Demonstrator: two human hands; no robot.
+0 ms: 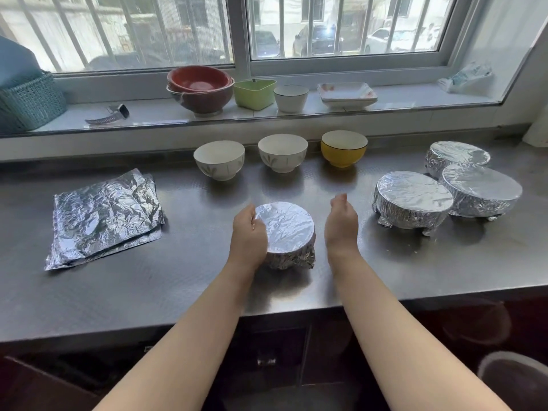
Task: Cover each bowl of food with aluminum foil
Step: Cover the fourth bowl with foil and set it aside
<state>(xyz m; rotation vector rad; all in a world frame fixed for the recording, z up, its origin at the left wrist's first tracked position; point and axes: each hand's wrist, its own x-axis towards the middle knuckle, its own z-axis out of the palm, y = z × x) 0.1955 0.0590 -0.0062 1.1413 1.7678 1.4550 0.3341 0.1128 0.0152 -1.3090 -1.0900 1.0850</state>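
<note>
Foil-wrapped bowl (pixel 286 232) cupped by left hand (pixel 248 234); right hand (pixel 341 222) apart

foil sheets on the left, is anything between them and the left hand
Nothing visible. Bare counter lies between the left hand, which rests on the foil-covered bowl, and the foil sheets. The three uncovered bowls stand farther back, off that path.
</note>
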